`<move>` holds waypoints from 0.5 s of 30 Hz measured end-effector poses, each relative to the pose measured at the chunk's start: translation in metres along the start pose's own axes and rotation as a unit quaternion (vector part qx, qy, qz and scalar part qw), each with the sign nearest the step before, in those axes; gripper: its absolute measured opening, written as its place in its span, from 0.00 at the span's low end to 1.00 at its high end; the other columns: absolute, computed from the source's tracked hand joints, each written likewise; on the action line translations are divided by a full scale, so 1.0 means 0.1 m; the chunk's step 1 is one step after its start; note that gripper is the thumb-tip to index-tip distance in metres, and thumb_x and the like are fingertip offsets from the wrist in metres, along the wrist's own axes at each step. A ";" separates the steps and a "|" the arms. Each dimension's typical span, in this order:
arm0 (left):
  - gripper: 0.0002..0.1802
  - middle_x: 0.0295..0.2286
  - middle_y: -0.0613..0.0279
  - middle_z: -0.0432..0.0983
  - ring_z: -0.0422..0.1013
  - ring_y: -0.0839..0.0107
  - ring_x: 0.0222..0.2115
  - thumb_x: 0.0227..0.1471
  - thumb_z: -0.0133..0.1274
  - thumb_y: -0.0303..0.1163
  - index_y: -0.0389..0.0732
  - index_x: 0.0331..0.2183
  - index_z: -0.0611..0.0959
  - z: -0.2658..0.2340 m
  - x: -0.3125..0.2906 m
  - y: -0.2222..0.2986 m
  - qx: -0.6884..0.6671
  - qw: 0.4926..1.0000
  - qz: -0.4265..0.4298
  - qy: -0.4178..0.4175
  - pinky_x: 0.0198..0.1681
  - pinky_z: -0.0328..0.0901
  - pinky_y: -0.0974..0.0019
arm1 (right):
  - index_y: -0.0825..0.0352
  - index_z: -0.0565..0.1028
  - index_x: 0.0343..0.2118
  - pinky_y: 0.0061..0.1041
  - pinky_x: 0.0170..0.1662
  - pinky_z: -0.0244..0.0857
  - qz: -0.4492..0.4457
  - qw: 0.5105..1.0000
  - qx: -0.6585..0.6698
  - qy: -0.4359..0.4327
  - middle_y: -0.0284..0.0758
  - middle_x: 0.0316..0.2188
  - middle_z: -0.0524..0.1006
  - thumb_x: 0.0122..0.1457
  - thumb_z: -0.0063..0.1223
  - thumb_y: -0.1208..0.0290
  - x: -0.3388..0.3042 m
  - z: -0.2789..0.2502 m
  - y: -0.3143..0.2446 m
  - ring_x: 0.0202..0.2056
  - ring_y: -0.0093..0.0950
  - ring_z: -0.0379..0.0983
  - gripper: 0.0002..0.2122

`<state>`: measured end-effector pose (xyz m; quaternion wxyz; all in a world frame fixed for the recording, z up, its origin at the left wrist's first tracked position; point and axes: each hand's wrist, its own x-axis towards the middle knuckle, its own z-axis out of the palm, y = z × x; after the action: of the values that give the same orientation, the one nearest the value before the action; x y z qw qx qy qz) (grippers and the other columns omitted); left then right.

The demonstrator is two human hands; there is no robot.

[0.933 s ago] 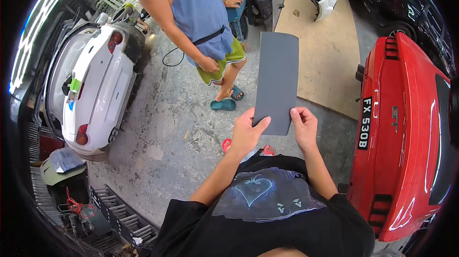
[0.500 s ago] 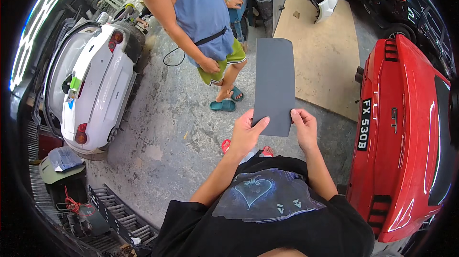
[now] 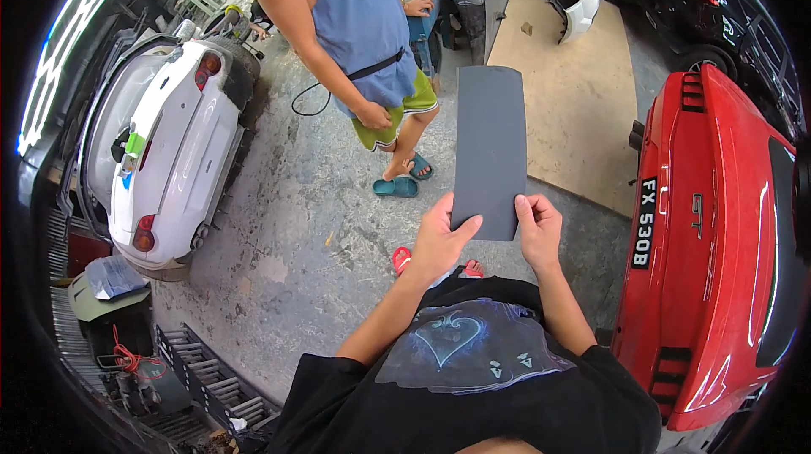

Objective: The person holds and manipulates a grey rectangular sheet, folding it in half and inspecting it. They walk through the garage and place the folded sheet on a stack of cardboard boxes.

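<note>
The left hand (image 3: 441, 239) grips a flat, dark grey sheet (image 3: 490, 150) by its lower left corner, thumb laid across the near face and fingers tucked behind. The right hand (image 3: 541, 230) pinches the opposite edge, low down, its thumb against the side. Neither lets go. The sheet stands up in front of the wearer's black T-shirt (image 3: 372, 424), clear of the floor, its top edge slightly bowed.

What has just changed is small: the sheet's top leaned to the right about a second ago, and now it stands straighter, while the left thumb sits a touch lower. To my eye that is a settling of the same two-handed hold; neither hand has taken up anything else.

Below show the wearer's red slippers (image 3: 400, 260). Ahead and to the left, a co-worker in a blue sleeveless top (image 3: 359, 15) and teal slippers (image 3: 394, 189) rests one hand (image 3: 417, 7) on a bench (image 3: 422, 29). Beyond the sheet a wooden board (image 3: 583, 133) lies on the floor. A red car (image 3: 726, 268) fills the right side, a white car (image 3: 173, 171) the left.
</note>
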<state>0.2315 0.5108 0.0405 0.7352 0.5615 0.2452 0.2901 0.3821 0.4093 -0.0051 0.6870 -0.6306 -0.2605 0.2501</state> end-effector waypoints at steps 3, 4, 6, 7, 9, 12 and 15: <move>0.14 0.37 0.64 0.78 0.72 0.82 0.36 0.57 0.53 0.22 0.33 0.46 0.75 -0.02 -0.01 0.00 -0.015 1.000 -0.025 -0.002 0.40 0.67 0.75 | 0.68 0.75 0.27 0.14 0.27 0.55 0.000 1.000 -0.007 0.005 0.21 0.22 0.70 0.65 0.54 0.66 0.00 0.02 0.00 0.24 0.10 0.61 0.12; 0.14 0.37 0.64 0.78 0.72 0.82 0.36 0.57 0.53 0.22 0.33 0.46 0.75 -0.02 -0.01 0.00 -0.015 0.999 -0.030 -0.001 0.40 0.67 0.74 | 0.68 0.75 0.27 0.15 0.27 0.56 0.003 1.000 -0.007 0.003 0.21 0.22 0.71 0.65 0.54 0.66 0.01 0.01 0.01 0.25 0.11 0.61 0.12; 0.14 0.37 0.64 0.78 0.72 0.81 0.36 0.57 0.53 0.22 0.33 0.46 0.75 -0.01 -0.01 0.03 -0.016 0.999 -0.040 0.001 0.39 0.67 0.74 | 0.68 0.75 0.28 0.15 0.28 0.56 0.008 1.000 -0.009 -0.003 0.21 0.22 0.71 0.65 0.53 0.66 0.02 0.00 0.01 0.25 0.11 0.61 0.11; 0.17 0.39 0.63 0.77 0.72 0.81 0.37 0.57 0.53 0.21 0.33 0.48 0.74 -0.03 -0.01 0.02 -0.013 0.999 -0.042 -0.007 0.41 0.68 0.74 | 0.68 0.75 0.28 0.15 0.29 0.57 0.007 1.000 -0.003 -0.011 0.21 0.22 0.71 0.65 0.53 0.66 0.02 -0.01 0.01 0.26 0.11 0.62 0.11; 0.22 0.42 0.61 0.76 0.73 0.79 0.40 0.56 0.53 0.20 0.34 0.53 0.71 -0.06 0.00 -0.01 -0.006 0.999 -0.044 -0.022 0.44 0.69 0.73 | 0.69 0.76 0.30 0.15 0.30 0.59 0.005 1.000 0.008 -0.028 0.22 0.23 0.72 0.65 0.53 0.66 0.03 -0.04 0.01 0.27 0.12 0.64 0.11; 0.22 0.42 0.62 0.76 0.73 0.78 0.41 0.57 0.52 0.20 0.33 0.53 0.71 -0.07 0.00 0.00 0.001 0.998 -0.054 -0.016 0.45 0.68 0.73 | 0.70 0.77 0.32 0.16 0.33 0.61 0.018 0.998 -0.007 -0.053 0.24 0.25 0.74 0.65 0.53 0.66 0.04 -0.05 -0.03 0.29 0.13 0.66 0.11; 0.22 0.43 0.62 0.76 0.73 0.78 0.42 0.56 0.52 0.19 0.33 0.53 0.71 -0.03 0.02 0.02 0.006 0.999 -0.025 -0.021 0.47 0.68 0.72 | 0.71 0.77 0.33 0.18 0.34 0.63 0.033 0.998 -0.031 -0.053 0.25 0.26 0.76 0.65 0.52 0.66 0.04 -0.07 0.01 0.29 0.14 0.67 0.11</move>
<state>0.2301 0.5146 0.0414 0.7437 0.5659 0.2455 0.2576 0.3901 0.4067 -0.0066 0.6432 -0.6460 -0.2832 0.2979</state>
